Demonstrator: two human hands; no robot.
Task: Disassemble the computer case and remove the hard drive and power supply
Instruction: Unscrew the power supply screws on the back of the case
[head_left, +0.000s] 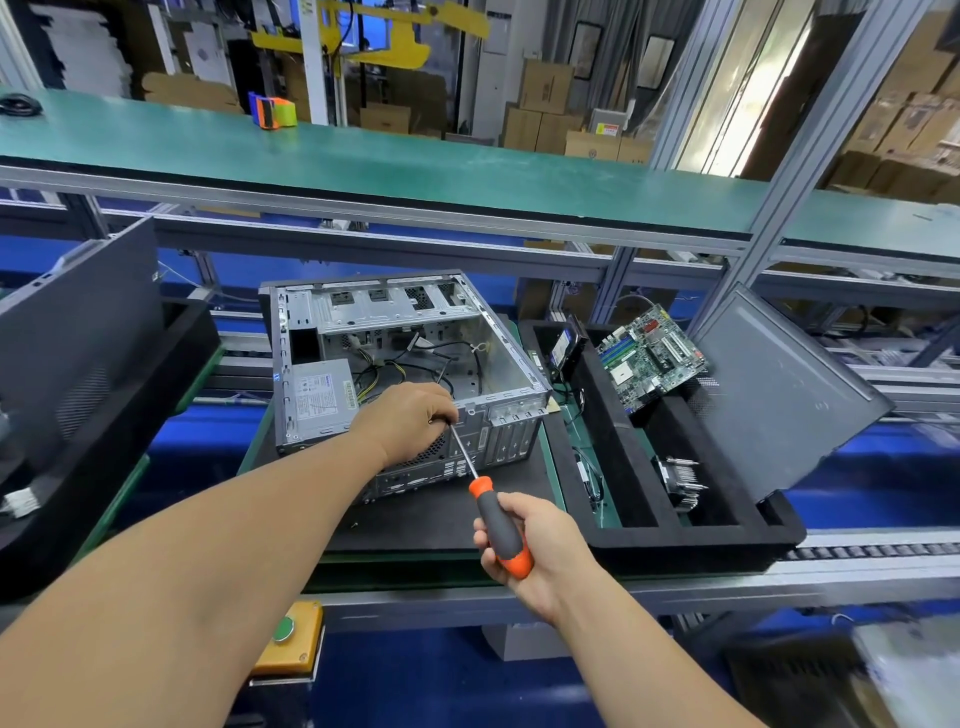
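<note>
At the rear edge of the open computer case (405, 364), the left hand (410, 415) curls round the screwdriver (498, 519) shaft near its tip, while the right hand (535, 556) grips the handle. Just beyond lies the power supply (319, 397) in the near-left corner — likely heavy, boxy, best lifted by its sides. Cables crowd it; sheet-metal edges look sharp, though room opens above.
</note>
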